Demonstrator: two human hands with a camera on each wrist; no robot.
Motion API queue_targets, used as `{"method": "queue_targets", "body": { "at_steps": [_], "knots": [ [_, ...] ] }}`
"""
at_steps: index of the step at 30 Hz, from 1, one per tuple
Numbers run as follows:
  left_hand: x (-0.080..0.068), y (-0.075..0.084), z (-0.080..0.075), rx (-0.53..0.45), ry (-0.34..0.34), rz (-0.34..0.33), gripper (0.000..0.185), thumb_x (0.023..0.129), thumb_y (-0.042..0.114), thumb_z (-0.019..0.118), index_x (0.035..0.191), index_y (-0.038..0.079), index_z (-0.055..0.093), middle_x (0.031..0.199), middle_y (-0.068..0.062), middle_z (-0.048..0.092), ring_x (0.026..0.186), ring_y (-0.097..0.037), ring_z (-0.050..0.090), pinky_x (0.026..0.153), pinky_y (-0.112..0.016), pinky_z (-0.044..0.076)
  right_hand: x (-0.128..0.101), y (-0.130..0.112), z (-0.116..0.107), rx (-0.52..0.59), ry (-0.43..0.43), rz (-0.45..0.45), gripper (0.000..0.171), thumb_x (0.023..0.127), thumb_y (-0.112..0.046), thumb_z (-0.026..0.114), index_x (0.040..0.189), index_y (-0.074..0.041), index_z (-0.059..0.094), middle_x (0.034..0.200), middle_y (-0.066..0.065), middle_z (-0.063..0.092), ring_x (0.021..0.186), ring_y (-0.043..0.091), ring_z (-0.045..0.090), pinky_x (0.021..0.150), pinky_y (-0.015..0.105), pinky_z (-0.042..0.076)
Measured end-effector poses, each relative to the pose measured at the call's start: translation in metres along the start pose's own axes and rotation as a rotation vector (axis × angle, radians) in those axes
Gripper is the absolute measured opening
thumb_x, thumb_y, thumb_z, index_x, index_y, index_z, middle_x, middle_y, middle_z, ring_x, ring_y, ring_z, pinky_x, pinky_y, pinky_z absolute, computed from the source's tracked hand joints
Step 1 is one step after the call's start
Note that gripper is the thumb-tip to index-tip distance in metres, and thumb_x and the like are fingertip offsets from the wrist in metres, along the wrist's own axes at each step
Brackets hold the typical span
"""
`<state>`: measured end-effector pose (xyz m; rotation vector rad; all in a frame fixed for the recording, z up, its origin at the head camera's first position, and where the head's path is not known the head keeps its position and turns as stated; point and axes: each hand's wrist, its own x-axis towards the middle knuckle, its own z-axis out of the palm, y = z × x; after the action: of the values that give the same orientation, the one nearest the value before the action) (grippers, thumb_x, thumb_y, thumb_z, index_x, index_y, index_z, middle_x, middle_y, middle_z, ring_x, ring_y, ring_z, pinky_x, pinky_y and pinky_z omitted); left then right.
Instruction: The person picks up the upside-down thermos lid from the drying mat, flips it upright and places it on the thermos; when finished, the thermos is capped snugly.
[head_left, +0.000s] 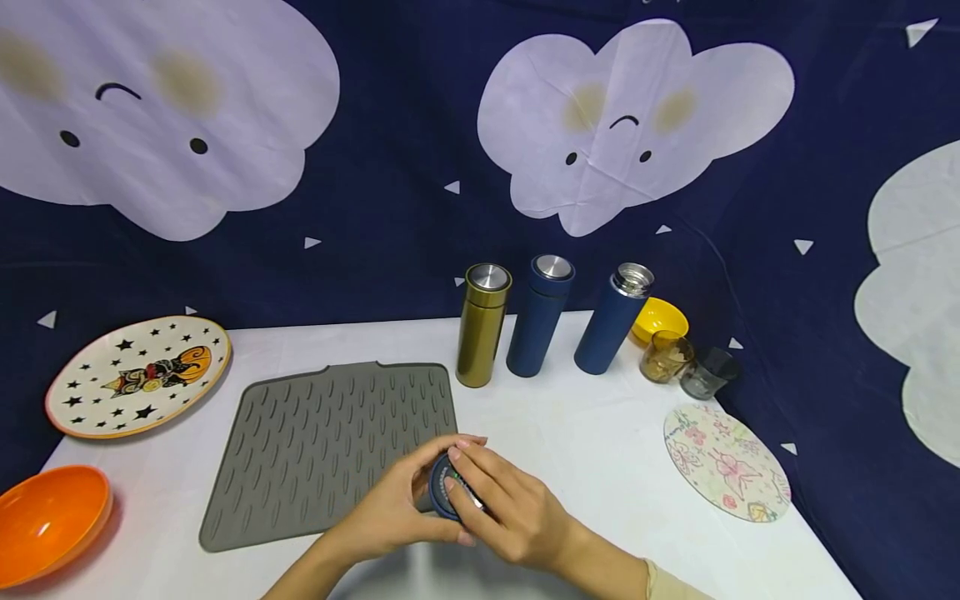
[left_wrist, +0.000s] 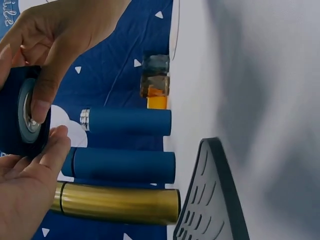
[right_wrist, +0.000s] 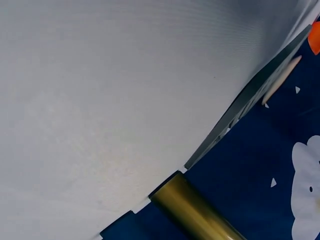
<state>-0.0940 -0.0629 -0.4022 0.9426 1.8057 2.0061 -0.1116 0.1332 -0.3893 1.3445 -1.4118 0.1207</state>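
Low over the table's near part, both hands hold a round dark blue flask lid [head_left: 438, 483] with a printed dark face and a silvery centre. My left hand [head_left: 393, 508] grips its side between thumb and fingers. From the other side my right hand [head_left: 517, 508] holds it too, its thumb [left_wrist: 44, 100] on the centre in the left wrist view. A blue flask [head_left: 606, 329] at the back has a bare metal neck. Beside it stand another blue flask [head_left: 536, 325] and a gold flask [head_left: 482, 337], both with lids on. Neither hand shows in the right wrist view.
A grey ribbed mat [head_left: 330, 450] lies left of the hands. Farther left are a patterned plate [head_left: 142, 375] and an orange bowl [head_left: 52, 525]. On the right are a yellow bowl [head_left: 662, 319], an amber glass [head_left: 665, 358], a grey glass [head_left: 708, 372] and a floral disc [head_left: 727, 467].
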Motion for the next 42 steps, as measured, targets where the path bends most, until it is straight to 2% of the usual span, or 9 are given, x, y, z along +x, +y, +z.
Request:
{"method": "queue_targets", "body": {
  "at_steps": [7, 12, 15, 21, 23, 25, 30, 35, 42],
  "knots": [
    [-0.002, -0.002, 0.005, 0.112, 0.097, 0.013, 0.073, 0.077, 0.008, 0.085, 0.142, 0.009, 0.050, 0.137, -0.010, 0.059, 0.120, -0.016, 0.060, 0.100, -0.026, 0.050, -0.004, 0.000, -0.001, 0.008, -0.003, 0.027, 0.040, 0.109, -0.021, 0.037, 0.097, 0.002, 0.068, 0.103, 0.025, 0.071, 0.096, 0.035, 0.070, 0.084, 0.035, 0.059],
    [-0.004, -0.001, 0.003, 0.235, 0.233, 0.039, 0.071, 0.075, 0.015, 0.088, 0.138, 0.014, 0.054, 0.133, -0.004, 0.063, 0.117, -0.014, 0.061, 0.098, -0.025, 0.050, -0.017, 0.003, -0.001, 0.041, -0.027, 0.255, 0.022, 0.100, -0.013, 0.054, 0.110, 0.002, 0.067, 0.115, 0.026, 0.068, 0.103, 0.038, 0.067, 0.087, 0.040, 0.056],
    [-0.006, 0.000, -0.003, 0.246, 0.305, 0.028, 0.072, 0.072, 0.015, 0.090, 0.135, 0.016, 0.056, 0.133, -0.001, 0.063, 0.120, -0.014, 0.060, 0.100, -0.022, 0.047, -0.038, 0.011, 0.001, 0.099, -0.035, 0.532, 0.031, 0.094, -0.012, 0.063, 0.119, 0.006, 0.064, 0.124, 0.025, 0.065, 0.111, 0.039, 0.064, 0.096, 0.041, 0.051],
    [-0.011, 0.003, -0.011, 0.237, 0.340, -0.026, 0.074, 0.069, 0.013, 0.091, 0.134, 0.017, 0.057, 0.134, -0.002, 0.063, 0.119, -0.014, 0.060, 0.099, -0.021, 0.047, -0.094, 0.051, 0.003, 0.187, 0.010, 1.390, 0.055, 0.085, -0.012, 0.078, 0.132, 0.003, 0.054, 0.132, 0.017, 0.060, 0.121, 0.033, 0.057, 0.096, 0.037, 0.049],
    [-0.012, 0.003, -0.012, 0.237, 0.336, -0.041, 0.075, 0.069, 0.014, 0.091, 0.135, 0.015, 0.056, 0.134, -0.004, 0.063, 0.119, -0.013, 0.060, 0.099, -0.021, 0.047, -0.112, 0.069, 0.003, 0.151, 0.038, 1.590, 0.061, 0.084, -0.015, 0.080, 0.134, 0.002, 0.050, 0.135, 0.019, 0.057, 0.123, 0.034, 0.055, 0.095, 0.043, 0.049],
    [-0.013, 0.003, -0.012, 0.237, 0.331, -0.050, 0.075, 0.069, 0.013, 0.091, 0.135, 0.013, 0.056, 0.135, -0.006, 0.062, 0.120, -0.013, 0.060, 0.100, -0.021, 0.047, -0.128, 0.087, 0.001, 0.103, 0.063, 1.710, 0.067, 0.083, -0.020, 0.081, 0.136, 0.002, 0.046, 0.136, 0.023, 0.052, 0.125, 0.037, 0.052, 0.097, 0.049, 0.047],
    [-0.013, 0.003, -0.012, 0.231, 0.361, -0.080, 0.076, 0.069, 0.013, 0.091, 0.136, 0.014, 0.055, 0.135, -0.006, 0.062, 0.121, -0.013, 0.059, 0.102, -0.020, 0.045, -0.153, 0.123, 0.002, 0.021, 0.057, 1.822, 0.086, 0.078, -0.033, 0.085, 0.141, 0.000, 0.036, 0.138, 0.026, 0.046, 0.129, 0.039, 0.045, 0.106, 0.051, 0.039],
    [-0.012, 0.006, -0.012, 0.236, 0.378, -0.084, 0.075, 0.069, 0.013, 0.091, 0.135, 0.017, 0.056, 0.135, 0.000, 0.061, 0.122, -0.013, 0.059, 0.104, -0.018, 0.043, -0.164, 0.153, 0.008, 0.034, 0.004, 1.877, 0.099, 0.075, -0.039, 0.086, 0.147, -0.001, 0.030, 0.146, 0.023, 0.042, 0.137, 0.039, 0.040, 0.117, 0.048, 0.030],
    [-0.003, 0.012, -0.012, 0.253, 0.360, -0.031, 0.072, 0.070, 0.014, 0.090, 0.134, 0.018, 0.057, 0.133, -0.001, 0.063, 0.120, -0.013, 0.059, 0.103, -0.017, 0.044, -0.157, 0.168, 0.012, 0.041, 0.035, 1.938, 0.080, 0.077, -0.031, 0.084, 0.141, -0.006, 0.042, 0.138, 0.019, 0.054, 0.129, 0.037, 0.048, 0.112, 0.049, 0.035]
  ]
}}
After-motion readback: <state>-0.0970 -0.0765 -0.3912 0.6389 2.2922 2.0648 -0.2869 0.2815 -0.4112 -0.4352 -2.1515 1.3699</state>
